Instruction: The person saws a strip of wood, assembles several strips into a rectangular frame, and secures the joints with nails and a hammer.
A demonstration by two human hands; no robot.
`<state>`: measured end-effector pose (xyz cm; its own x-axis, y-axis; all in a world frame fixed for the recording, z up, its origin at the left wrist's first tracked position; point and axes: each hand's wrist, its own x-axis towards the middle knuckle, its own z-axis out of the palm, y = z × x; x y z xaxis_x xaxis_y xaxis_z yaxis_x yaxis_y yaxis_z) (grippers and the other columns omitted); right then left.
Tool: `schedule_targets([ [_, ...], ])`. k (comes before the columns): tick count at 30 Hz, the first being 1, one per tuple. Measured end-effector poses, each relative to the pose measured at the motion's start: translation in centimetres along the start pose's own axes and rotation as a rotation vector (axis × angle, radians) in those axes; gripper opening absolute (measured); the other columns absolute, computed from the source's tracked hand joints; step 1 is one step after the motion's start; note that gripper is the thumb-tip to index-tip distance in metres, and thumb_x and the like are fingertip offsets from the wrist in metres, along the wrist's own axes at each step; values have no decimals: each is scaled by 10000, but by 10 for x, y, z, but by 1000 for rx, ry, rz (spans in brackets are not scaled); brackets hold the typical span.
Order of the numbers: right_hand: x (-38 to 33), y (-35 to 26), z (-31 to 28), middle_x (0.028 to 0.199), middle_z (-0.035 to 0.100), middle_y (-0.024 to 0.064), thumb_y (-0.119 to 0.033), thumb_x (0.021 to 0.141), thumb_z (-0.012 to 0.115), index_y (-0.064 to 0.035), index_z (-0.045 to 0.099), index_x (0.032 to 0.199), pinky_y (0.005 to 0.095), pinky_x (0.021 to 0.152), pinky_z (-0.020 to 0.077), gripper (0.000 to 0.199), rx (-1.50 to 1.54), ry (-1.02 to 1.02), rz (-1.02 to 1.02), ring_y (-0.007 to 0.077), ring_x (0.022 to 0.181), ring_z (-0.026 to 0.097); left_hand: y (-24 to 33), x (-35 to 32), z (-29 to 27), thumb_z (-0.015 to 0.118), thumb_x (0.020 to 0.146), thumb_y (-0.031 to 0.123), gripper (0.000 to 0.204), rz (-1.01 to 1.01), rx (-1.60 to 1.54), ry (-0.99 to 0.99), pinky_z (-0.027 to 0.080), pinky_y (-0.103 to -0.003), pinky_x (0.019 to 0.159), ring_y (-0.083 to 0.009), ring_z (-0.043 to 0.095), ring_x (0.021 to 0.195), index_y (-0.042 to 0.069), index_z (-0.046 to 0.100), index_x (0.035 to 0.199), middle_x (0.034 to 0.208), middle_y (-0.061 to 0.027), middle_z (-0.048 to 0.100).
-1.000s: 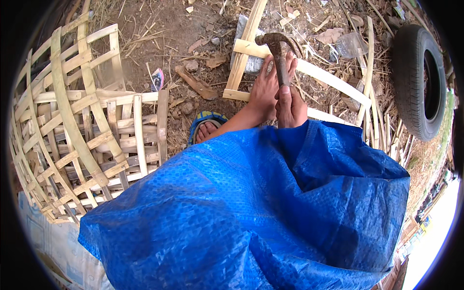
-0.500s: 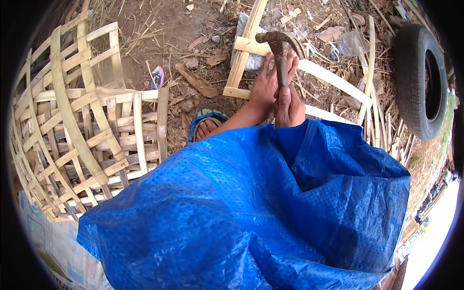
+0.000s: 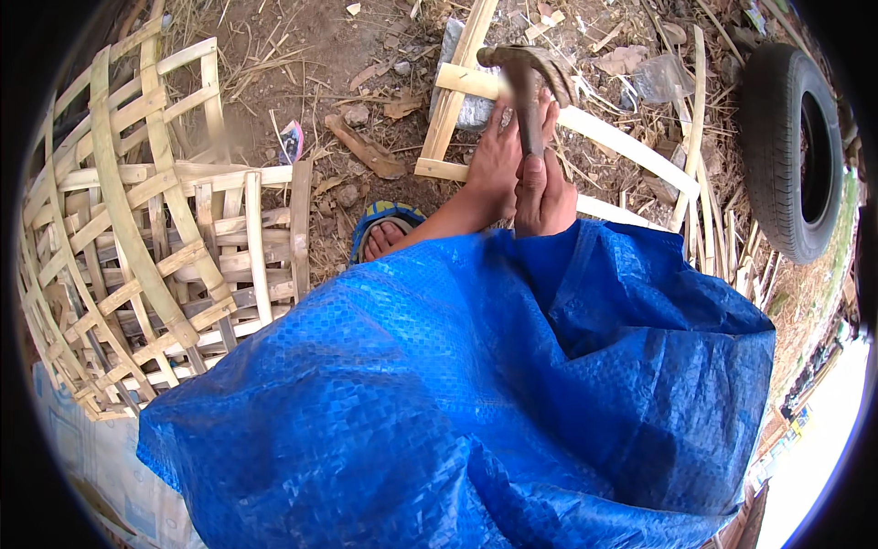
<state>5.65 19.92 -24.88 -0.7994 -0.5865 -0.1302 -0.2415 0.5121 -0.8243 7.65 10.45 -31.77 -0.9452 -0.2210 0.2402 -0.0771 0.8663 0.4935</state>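
Note:
My right hand (image 3: 546, 199) is closed around the handle of a claw hammer (image 3: 526, 87), its metal head at the far end. Below the head, my left hand (image 3: 492, 165) reaches to a pale bamboo strip (image 3: 622, 146), fingers at the strip's near edge. The hammer partly hides those fingers, and any nail there cannot be made out. That strip crosses a longer wooden piece (image 3: 455, 101), and a second strip (image 3: 442, 168) crosses it nearer me. A grey block (image 3: 476, 112) lies beneath the crossing.
A blue woven tarp (image 3: 393, 384) covers my lap. At left stands a woven bamboo panel (image 3: 137, 192). My sandalled foot (image 3: 389, 233) rests on the dirt. At right are a tyre (image 3: 791, 151) and loose bamboo strips (image 3: 700, 110); a wood chunk (image 3: 366, 146) lies ahead.
The hammer head has shifted slightly up and left in the picture, still over the strip. Both hands keep nearly the same place, and the whole view has drifted a little.

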Motion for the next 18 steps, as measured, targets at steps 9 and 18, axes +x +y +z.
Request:
schedule_targets([
  [9, -2, 1, 13, 623, 577, 126, -355, 1100, 388, -15, 600, 912, 403, 544, 461, 443, -6, 124, -128, 278, 528, 596, 1, 0, 3, 454, 939, 335, 725, 24, 466, -48, 50, -549, 1252, -378, 237, 1513, 38, 272, 1576, 1657, -149, 224],
  [18, -3, 9, 11, 605, 549, 51, -358, 1102, 398, -28, 593, 862, 295, 507, 417, 453, 5, 36, -28, 115, 523, 530, -1, -1, 6, 450, 932, 297, 700, -23, 255, -35, 110, -562, 1241, -298, 283, 1510, 44, 300, 1567, 1630, -150, 291],
])
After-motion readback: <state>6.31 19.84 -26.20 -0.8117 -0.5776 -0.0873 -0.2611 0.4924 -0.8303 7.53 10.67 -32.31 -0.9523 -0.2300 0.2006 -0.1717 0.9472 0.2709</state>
